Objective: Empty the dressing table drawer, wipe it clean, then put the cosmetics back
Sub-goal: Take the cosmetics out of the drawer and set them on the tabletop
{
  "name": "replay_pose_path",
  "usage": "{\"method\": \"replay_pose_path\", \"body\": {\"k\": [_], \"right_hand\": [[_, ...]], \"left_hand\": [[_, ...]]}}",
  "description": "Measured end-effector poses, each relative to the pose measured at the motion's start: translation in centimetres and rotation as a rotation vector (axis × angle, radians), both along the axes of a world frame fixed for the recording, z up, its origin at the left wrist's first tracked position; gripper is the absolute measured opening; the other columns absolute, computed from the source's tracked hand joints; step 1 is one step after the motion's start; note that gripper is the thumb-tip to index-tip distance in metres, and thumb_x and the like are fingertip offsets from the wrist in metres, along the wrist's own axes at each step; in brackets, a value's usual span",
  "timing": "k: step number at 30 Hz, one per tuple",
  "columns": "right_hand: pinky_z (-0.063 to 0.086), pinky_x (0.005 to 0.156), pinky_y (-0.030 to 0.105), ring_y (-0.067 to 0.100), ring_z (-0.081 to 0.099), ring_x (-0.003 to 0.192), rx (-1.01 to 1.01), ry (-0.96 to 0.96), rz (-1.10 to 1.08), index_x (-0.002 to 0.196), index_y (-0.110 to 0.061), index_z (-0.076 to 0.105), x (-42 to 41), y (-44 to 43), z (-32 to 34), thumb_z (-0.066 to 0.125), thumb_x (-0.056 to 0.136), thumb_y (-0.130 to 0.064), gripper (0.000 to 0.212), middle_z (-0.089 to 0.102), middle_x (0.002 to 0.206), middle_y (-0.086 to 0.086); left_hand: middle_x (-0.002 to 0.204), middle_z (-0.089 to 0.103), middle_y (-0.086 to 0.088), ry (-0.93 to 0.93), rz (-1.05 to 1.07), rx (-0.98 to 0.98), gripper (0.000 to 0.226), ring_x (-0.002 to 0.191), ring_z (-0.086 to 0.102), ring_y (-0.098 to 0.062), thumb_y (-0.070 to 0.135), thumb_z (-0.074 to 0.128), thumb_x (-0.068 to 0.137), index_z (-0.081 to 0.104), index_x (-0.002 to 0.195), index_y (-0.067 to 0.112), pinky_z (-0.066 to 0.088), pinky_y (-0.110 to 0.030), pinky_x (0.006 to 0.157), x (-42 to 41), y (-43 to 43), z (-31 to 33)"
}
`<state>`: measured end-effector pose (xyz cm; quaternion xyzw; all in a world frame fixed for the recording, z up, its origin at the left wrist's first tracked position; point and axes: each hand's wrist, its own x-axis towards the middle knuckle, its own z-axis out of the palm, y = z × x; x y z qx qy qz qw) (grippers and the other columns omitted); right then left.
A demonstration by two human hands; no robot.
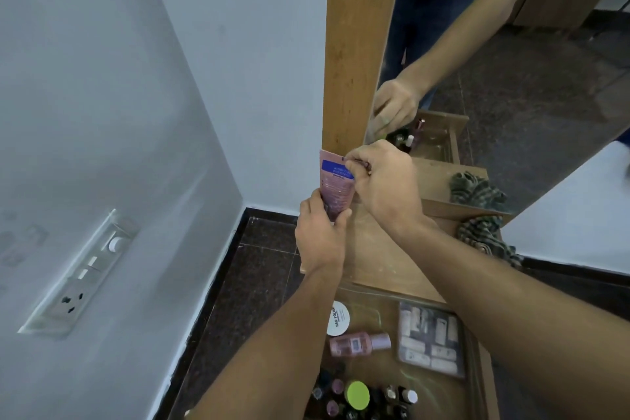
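Both forearms are reaching up from the bottom of the frame toward its centre, meeting in front of the wooden mirror frame point(354, 54). The left hand point(320, 239) is closing around the lower end of a pink tube point(335, 186), holding it upright with the crimped end up; the tube is carrying a blue label whose writing is too blurred to read. The right hand point(385, 187) is curling in from the right, fingers pinched on a thin dark stick point(356, 161) against the top of that label, and also touching the tube's side. Below, in the lower centre of the frame, the open drawer point(477, 368) is holding the cosmetics: a white round tub point(338, 318) reading "NAIL POLISH", a pink bottle point(359, 344) lying on its side, a clear box of nail tips point(431, 339), and small bottles around a green lid point(357, 395). A striped cloth point(487, 240) is lying on the worktop point(375, 249) at centre right
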<state>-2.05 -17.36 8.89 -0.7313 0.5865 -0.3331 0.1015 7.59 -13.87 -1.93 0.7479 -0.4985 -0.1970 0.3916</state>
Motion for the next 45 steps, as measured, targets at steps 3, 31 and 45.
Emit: {"method": "replay_pose_path", "body": {"k": [3,31,45], "right_hand": [[0.049,0.074,0.026,0.012,0.058,0.086,-0.020,0.013,0.000,0.104,-0.018,0.078,0.3,-0.1,-0.1,0.063,0.100,-0.021,0.015,0.067,0.100,-0.001],[0.046,0.096,0.037,0.024,0.047,0.126,0.675,0.691,0.270,0.132,-0.027,0.058,-7.6,15.4,-15.8,0.066,0.089,-0.033,0.044,0.055,0.126,0.000],[0.049,0.089,0.037,0.029,0.060,0.118,0.623,0.973,0.403,0.122,-0.020,0.064,-8.4,13.6,-15.7,0.059,0.093,-0.021,0.030,0.064,0.124,0.005]], "left_hand": [[0.128,0.057,0.002,-0.003,0.006,0.003,0.062,0.114,0.061,-0.021,0.046,0.074,0.087,0.048,0.139,0.021,0.051,-0.039,0.099,0.0,-0.5,-0.5],[0.147,0.051,-0.004,0.092,-0.072,0.089,0.097,0.132,0.052,-0.022,0.055,0.078,0.080,0.030,0.155,0.016,0.047,-0.048,0.108,2.8,5.4,-2.1],[0.145,0.049,-0.002,0.051,-0.154,0.070,0.085,0.131,0.051,-0.019,0.050,0.075,0.085,0.034,0.153,0.018,0.046,-0.043,0.108,2.7,7.6,-2.2]]}}
